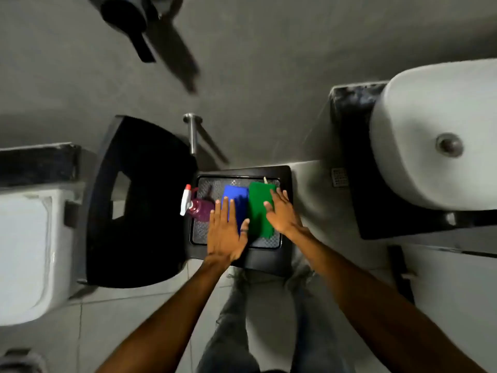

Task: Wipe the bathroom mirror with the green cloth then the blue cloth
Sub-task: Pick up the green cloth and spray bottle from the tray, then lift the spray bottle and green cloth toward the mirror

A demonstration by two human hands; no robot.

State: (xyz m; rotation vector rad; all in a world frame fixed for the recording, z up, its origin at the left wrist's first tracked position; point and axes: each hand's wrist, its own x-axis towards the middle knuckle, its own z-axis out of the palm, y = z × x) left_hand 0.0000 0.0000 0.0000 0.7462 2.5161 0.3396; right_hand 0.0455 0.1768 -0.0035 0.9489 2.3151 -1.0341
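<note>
A folded green cloth [258, 208] and a folded blue cloth [236, 200] lie side by side on a dark tray [200, 232] set on a black stool. My left hand [225, 232] hovers flat over the near end of the blue cloth, fingers spread. Over the right edge of the green cloth my right hand [281, 212] is open, its fingers touching or just above the fabric. Neither hand grips anything. A spray bottle [197, 207] with purple liquid and a white trigger lies at the tray's left end. No mirror is in view.
A toilet with a raised black seat [139, 203] stands left of the stool, its white cistern [29, 251] further left. A white basin [435, 141] on a dark counter is at the right. A metal wall fitting [193, 133] sticks out behind the tray. My legs stand on pale floor tiles.
</note>
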